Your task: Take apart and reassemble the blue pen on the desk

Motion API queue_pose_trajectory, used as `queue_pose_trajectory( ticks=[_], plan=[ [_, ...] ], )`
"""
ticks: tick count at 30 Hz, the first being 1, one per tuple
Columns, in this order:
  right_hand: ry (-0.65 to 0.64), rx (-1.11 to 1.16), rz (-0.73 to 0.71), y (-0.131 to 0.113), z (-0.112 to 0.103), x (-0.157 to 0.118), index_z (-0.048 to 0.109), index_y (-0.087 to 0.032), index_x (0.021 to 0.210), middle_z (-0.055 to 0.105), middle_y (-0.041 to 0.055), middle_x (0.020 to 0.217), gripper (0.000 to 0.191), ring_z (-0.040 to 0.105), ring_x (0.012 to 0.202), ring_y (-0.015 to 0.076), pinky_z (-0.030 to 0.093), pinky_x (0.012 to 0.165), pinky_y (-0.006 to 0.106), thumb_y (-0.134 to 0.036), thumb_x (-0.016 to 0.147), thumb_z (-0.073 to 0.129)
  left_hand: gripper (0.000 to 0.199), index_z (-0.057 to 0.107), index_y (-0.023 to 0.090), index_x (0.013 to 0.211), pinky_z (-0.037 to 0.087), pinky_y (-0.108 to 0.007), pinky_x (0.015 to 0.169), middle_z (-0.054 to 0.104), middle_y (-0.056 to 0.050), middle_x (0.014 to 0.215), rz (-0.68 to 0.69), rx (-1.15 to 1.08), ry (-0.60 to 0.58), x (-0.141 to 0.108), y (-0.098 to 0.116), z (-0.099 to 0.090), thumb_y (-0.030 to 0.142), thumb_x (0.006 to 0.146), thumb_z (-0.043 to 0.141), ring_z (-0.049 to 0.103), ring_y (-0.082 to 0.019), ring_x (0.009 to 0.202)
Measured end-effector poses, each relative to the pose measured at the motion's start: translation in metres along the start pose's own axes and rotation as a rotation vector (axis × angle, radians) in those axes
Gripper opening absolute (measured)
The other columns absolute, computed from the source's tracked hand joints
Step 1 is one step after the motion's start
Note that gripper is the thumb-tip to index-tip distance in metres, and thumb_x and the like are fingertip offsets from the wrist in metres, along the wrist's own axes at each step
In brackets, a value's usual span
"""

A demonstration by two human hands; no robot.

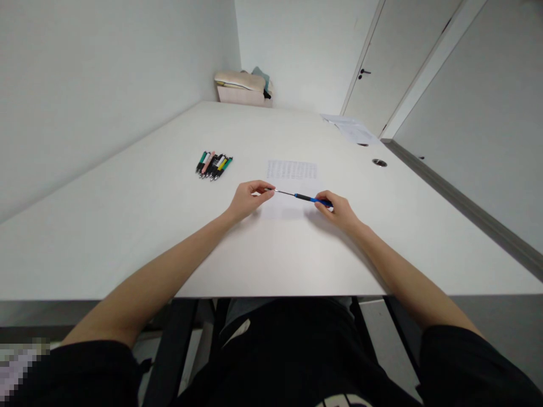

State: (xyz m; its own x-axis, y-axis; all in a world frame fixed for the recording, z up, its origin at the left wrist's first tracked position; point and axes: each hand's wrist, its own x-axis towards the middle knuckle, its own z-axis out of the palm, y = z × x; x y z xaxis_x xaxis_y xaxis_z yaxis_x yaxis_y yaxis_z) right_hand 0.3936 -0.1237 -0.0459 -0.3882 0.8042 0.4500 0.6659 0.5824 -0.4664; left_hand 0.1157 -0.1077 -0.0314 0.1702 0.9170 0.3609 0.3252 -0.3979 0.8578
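Note:
Over the sheet of paper (292, 169), my right hand (339, 210) pinches the back end of a blue pen barrel (303, 197) with a dark grip section. A thin dark ink refill (285, 193) sticks out of the barrel's front and stretches left. My left hand (248, 199) is closed at its other end, thumb and fingertips pinching a small silver pen tip (276, 190). The fingers partly hide the tip, and I cannot tell whether the refill passes inside it. Both hands are raised slightly above the table, casting shadows on the paper.
A pile of several click pens (213, 165) lies left of the paper on the white table (139, 226). More paper sheets (352, 129) rest at the far right, near a round cable hole (379, 163). Folded cloth sits on a box (241, 96) beyond the far edge.

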Motion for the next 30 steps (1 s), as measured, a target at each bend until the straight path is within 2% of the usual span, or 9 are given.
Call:
queue_pose_trajectory(
  ticks=[6,15,19,23,27,30],
  plan=[
    [-0.017,0.015,-0.004,0.0,0.0,0.0,0.054,-0.02,0.095,0.065,0.005,0.083,0.018,0.058,0.07,0.0149,0.047,0.065,0.028,-0.034,0.085,0.048,0.035,0.07,0.014,0.093,0.046,-0.022,0.055,0.068,-0.006,0.076,0.023,-0.017,-0.003,-0.001,0.003,-0.001,0.041,0.07,0.067,0.059,-0.012,0.064],
    [-0.06,0.046,-0.032,0.002,0.001,0.0,0.053,-0.02,0.097,0.066,0.0054,0.089,0.018,0.061,0.078,0.0164,0.047,0.069,0.029,-0.033,0.085,0.048,0.033,0.067,0.014,0.076,0.041,-0.02,0.049,0.064,-0.004,0.068,0.081,0.074,0.057,-0.004,0.015,-0.002,0.046,0.073,0.062,0.055,-0.011,0.06],
    [-0.06,0.052,-0.04,0.0,0.001,0.0,0.054,-0.02,0.097,0.066,0.0053,0.088,0.019,0.061,0.078,0.0166,0.046,0.071,0.03,-0.034,0.085,0.047,0.033,0.066,0.014,0.076,0.042,-0.021,0.05,0.063,-0.004,0.064,0.058,-0.009,0.071,-0.003,0.012,-0.002,0.046,0.073,0.062,0.055,-0.011,0.058],
    [-0.029,0.086,-0.009,0.0,0.001,0.0,0.053,-0.019,0.095,0.065,0.0046,0.086,0.019,0.06,0.076,0.0159,0.045,0.07,0.029,-0.034,0.085,0.048,0.032,0.064,0.013,0.073,0.038,-0.02,0.045,0.06,-0.002,0.058,-0.016,-0.157,0.104,0.0,0.01,-0.003,0.045,0.072,0.062,0.052,-0.009,0.051],
    [0.007,0.228,0.086,0.001,0.005,0.001,0.052,-0.019,0.093,0.063,0.002,0.077,0.021,0.057,0.066,0.0132,0.044,0.065,0.028,-0.038,0.084,0.051,0.033,0.063,0.013,0.07,0.036,-0.018,0.042,0.057,-0.001,0.055,-0.047,-0.224,0.091,0.0,0.01,-0.001,0.046,0.072,0.063,0.049,-0.008,0.049],
    [0.035,0.471,0.183,-0.001,0.01,0.003,0.05,-0.02,0.091,0.062,0.0008,0.074,0.025,0.056,0.062,0.0116,0.044,0.062,0.027,-0.043,0.082,0.052,0.039,0.059,0.013,0.063,0.035,-0.018,0.042,0.055,-0.001,0.054,-0.063,-0.228,0.069,-0.001,0.009,0.002,0.051,0.073,0.06,0.049,-0.007,0.049]
  ],
)
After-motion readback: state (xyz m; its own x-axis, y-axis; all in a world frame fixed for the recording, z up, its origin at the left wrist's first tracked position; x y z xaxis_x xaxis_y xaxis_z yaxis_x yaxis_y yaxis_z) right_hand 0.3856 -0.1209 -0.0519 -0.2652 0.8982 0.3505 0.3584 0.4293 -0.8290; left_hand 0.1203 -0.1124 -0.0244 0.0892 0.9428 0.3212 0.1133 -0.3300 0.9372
